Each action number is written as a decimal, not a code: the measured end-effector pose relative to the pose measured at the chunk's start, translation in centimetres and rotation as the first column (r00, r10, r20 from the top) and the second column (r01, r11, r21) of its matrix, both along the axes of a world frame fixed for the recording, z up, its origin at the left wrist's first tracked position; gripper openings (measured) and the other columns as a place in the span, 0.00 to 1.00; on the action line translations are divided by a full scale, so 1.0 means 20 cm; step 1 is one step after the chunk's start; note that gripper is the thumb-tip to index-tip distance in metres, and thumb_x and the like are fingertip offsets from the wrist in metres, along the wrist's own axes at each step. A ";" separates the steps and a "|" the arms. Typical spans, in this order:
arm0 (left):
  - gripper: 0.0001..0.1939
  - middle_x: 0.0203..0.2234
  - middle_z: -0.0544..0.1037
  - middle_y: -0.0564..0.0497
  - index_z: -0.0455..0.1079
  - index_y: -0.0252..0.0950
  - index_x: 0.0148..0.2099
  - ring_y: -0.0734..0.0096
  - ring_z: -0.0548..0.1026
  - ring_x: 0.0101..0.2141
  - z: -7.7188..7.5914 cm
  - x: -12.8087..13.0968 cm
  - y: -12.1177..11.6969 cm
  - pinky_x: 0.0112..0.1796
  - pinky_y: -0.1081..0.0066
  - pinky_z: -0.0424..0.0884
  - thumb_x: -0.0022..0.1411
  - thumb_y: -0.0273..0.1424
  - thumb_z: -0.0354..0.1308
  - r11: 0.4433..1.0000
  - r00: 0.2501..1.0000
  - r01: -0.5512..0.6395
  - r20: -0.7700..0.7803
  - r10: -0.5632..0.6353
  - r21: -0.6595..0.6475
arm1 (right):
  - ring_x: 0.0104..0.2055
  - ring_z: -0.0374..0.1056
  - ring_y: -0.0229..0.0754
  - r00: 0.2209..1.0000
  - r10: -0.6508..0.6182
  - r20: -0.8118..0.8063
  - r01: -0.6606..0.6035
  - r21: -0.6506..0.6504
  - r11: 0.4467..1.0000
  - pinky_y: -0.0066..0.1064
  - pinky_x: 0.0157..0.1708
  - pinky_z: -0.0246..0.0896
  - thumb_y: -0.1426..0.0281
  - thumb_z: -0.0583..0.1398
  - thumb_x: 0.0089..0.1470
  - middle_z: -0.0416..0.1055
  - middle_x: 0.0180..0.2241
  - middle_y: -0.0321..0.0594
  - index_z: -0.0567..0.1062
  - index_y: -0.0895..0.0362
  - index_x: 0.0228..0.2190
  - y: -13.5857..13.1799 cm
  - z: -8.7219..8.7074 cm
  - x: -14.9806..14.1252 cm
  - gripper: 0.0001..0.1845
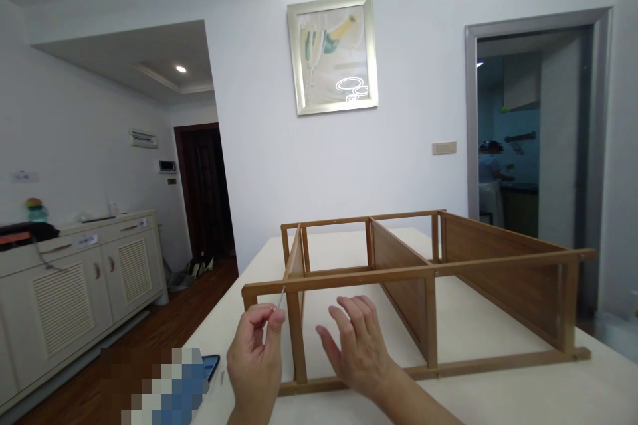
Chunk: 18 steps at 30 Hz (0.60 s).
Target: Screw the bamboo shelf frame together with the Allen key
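A brown wooden shelf rack (pixel 369 275) lies on its side across the table, its boards standing upright between the rails. My left hand (pixel 259 352) is closed, pinching a thin metal rod (pixel 282 297) that looks like a hex key between thumb and fingers. The rod's upper end meets the near upper rail close to the rack's left end; whether it sits in a bolt is too small to tell. Beside the left board, my right hand (pixel 355 339) hovers with its fingers apart and nothing in it, just above the lower near rail.
Under the rack is a cream table (pixel 518 385). A phone (pixel 211 366) lies at its left edge, with a small thin grey piece (pixel 222 375) nearby. A white cabinet (pixel 90 279) stands along the left wall. Through the doorway at right, a person (pixel 491 169) is in another room.
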<state>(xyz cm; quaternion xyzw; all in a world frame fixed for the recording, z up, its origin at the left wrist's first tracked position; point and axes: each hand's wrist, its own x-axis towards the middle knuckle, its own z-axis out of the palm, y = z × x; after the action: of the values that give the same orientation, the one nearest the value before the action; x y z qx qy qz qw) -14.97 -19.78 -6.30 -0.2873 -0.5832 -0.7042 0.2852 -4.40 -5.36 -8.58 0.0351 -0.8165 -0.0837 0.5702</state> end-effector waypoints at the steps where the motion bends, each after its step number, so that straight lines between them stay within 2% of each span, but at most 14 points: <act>1: 0.14 0.31 0.79 0.50 0.71 0.37 0.37 0.71 0.78 0.33 0.00 0.00 0.00 0.38 0.72 0.76 0.58 0.42 0.63 1.000 1.000 0.004 0.005 -0.004 -0.003 | 0.42 0.64 0.51 0.998 0.007 0.062 -0.009 0.027 1.000 0.47 0.44 0.58 0.72 0.55 0.60 0.70 0.39 0.47 0.68 0.57 0.43 0.01 -0.01 0.00 0.08; 2: 0.14 0.31 0.79 0.50 0.71 0.37 0.37 0.71 0.78 0.33 -0.01 0.00 0.00 0.38 0.72 0.76 0.59 0.43 0.63 1.000 1.000 0.008 0.010 -0.008 -0.006 | 0.38 0.64 0.48 0.986 0.027 0.164 -0.035 0.044 0.998 0.43 0.40 0.58 0.74 0.54 0.61 0.69 0.34 0.44 0.69 0.56 0.38 0.02 -0.03 0.00 0.05; 4: 0.15 0.31 0.79 0.50 0.72 0.36 0.38 0.70 0.78 0.32 -0.01 0.00 0.00 0.37 0.72 0.76 0.58 0.43 0.62 1.000 1.000 0.011 0.017 -0.011 -0.014 | 0.33 0.62 0.45 0.935 0.046 0.352 -0.052 0.008 0.999 0.39 0.35 0.56 0.75 0.51 0.61 0.67 0.29 0.41 0.68 0.55 0.32 0.00 -0.10 -0.02 0.09; 6: 0.16 0.30 0.79 0.50 0.72 0.36 0.39 0.70 0.78 0.31 -0.01 -0.01 -0.01 0.36 0.72 0.76 0.58 0.44 0.62 1.000 1.000 -0.003 0.021 0.003 -0.025 | 0.33 0.62 0.45 0.910 0.014 0.414 0.045 -0.131 0.990 0.37 0.35 0.55 0.75 0.51 0.62 0.68 0.30 0.41 0.67 0.55 0.31 -0.03 -0.18 -0.06 0.09; 8: 0.17 0.29 0.80 0.50 0.72 0.36 0.39 0.69 0.78 0.31 -0.01 -0.01 -0.02 0.36 0.72 0.75 0.58 0.45 0.62 0.999 0.999 -0.026 0.022 0.027 -0.039 | 0.34 0.63 0.45 0.896 -0.001 0.445 0.123 -0.245 0.962 0.36 0.35 0.55 0.73 0.53 0.61 0.69 0.32 0.41 0.67 0.55 0.33 -0.06 -0.23 -0.09 0.04; 9: 0.17 0.29 0.80 0.51 0.73 0.36 0.38 0.69 0.78 0.31 0.00 -0.01 -0.02 0.35 0.72 0.75 0.58 0.45 0.63 0.999 0.999 -0.032 0.020 0.033 -0.043 | 0.35 0.64 0.45 0.884 0.019 0.468 0.120 -0.266 0.956 0.35 0.35 0.55 0.73 0.54 0.60 0.69 0.34 0.41 0.68 0.55 0.36 -0.07 -0.25 -0.09 0.03; 13: 0.18 0.28 0.79 0.51 0.73 0.36 0.38 0.70 0.78 0.29 0.01 0.00 -0.02 0.34 0.72 0.75 0.57 0.46 0.63 0.999 0.999 -0.028 0.015 0.029 -0.030 | 0.38 0.66 0.44 0.817 0.169 0.551 -0.019 -0.267 0.963 0.33 0.36 0.57 0.75 0.55 0.57 0.71 0.39 0.39 0.66 0.53 0.49 -0.09 -0.23 -0.08 0.18; 16: 0.17 0.28 0.80 0.52 0.73 0.36 0.38 0.70 0.78 0.29 0.02 0.00 -0.01 0.34 0.72 0.75 0.57 0.45 0.63 0.999 0.999 -0.030 0.038 0.031 -0.026 | 0.38 0.67 0.44 0.781 0.213 0.588 -0.050 -0.282 0.958 0.33 0.36 0.57 0.74 0.56 0.55 0.72 0.39 0.39 0.67 0.54 0.45 -0.10 -0.23 -0.06 0.14; 18: 0.16 0.26 0.79 0.52 0.72 0.36 0.36 0.71 0.78 0.28 0.03 0.01 -0.01 0.33 0.73 0.74 0.57 0.45 0.63 0.999 0.998 -0.026 0.056 0.027 -0.019 | 0.37 0.67 0.44 0.770 0.188 0.610 -0.019 -0.273 0.962 0.33 0.36 0.57 0.73 0.57 0.56 0.72 0.38 0.39 0.67 0.55 0.40 -0.11 -0.24 -0.06 0.09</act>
<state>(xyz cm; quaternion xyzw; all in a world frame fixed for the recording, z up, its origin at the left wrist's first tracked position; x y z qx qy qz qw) -14.82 -19.98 -5.75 -0.2625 -0.6011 -0.7028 0.2753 -5.68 -7.55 -13.31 0.0340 -0.9605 0.0687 0.2675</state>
